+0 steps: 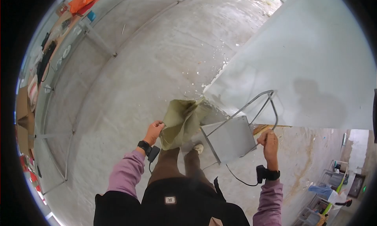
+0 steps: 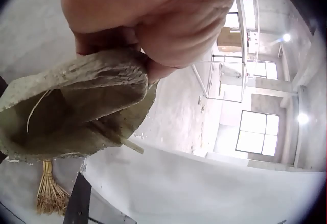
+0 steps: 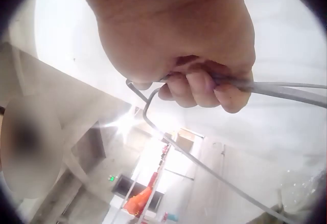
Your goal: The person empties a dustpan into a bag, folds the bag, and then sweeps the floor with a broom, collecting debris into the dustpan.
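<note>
My left hand (image 1: 154, 132) pinches the rim of an olive woven sack (image 1: 172, 128), whose mouth gapes upward in front of my legs. In the left wrist view, fingers and thumb hold the folded rim of the sack (image 2: 102, 70), and a pale strip lies across its opening. My right hand (image 1: 269, 143) grips the thin bent-rod frame of a grey sheet-metal dustpan (image 1: 231, 139). The dustpan is tilted, its left edge beside the sack. In the right wrist view, my fingers curl round the metal rods (image 3: 276, 90); the pan itself is outside that view.
A straw broom (image 2: 48, 191) is beyond the sack. White bits (image 1: 204, 85) lie scattered over the concrete floor (image 1: 149, 65). A large pale panel (image 1: 314, 61) fills the right side. Along the left stands a metal-framed table (image 1: 59, 65) with goods on it; loaded racks (image 1: 326, 186) stand lower right.
</note>
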Demonstrator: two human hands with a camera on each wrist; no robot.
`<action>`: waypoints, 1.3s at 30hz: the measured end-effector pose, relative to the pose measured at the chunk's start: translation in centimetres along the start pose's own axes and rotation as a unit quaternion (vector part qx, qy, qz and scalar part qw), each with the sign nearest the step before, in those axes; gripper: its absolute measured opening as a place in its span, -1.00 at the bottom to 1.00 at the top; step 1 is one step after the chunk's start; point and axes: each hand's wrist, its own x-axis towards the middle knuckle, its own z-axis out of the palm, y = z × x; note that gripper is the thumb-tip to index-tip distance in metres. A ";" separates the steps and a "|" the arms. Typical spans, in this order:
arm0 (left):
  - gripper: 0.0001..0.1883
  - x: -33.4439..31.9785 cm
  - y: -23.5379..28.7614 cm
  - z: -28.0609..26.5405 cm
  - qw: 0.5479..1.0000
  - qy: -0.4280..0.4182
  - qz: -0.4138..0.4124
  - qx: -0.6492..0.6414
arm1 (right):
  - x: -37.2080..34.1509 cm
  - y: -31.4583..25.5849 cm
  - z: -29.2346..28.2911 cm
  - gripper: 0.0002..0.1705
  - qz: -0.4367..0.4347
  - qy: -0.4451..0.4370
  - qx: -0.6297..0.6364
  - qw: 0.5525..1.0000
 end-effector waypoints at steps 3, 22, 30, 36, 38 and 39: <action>-0.74 -0.7 0.5 0.3 1.000 -0.009 -0.003 0.019 | 0.6 3.4 1.0 -0.48 0.053 0.043 0.011 0.998; -0.76 -1.9 0.4 1.5 0.991 -0.094 0.010 0.091 | 1.7 17.6 3.6 -0.57 0.258 0.179 0.074 0.947; -0.77 -2.1 1.3 3.2 0.964 -0.214 0.011 0.156 | 0.7 23.9 11.3 -0.72 0.314 0.136 0.083 0.936; -0.76 -2.2 1.9 4.7 0.953 -0.280 -0.030 0.111 | 2.6 23.6 12.5 -0.69 0.406 0.099 0.139 0.898; -0.75 -1.9 1.4 5.0 0.951 -0.289 -0.031 0.107 | 4.1 23.4 12.5 -0.64 0.399 0.149 0.137 0.894; -0.75 -1.7 1.8 5.2 0.950 -0.293 -0.030 0.105 | 4.5 24.0 12.3 -0.61 0.394 0.173 0.136 0.892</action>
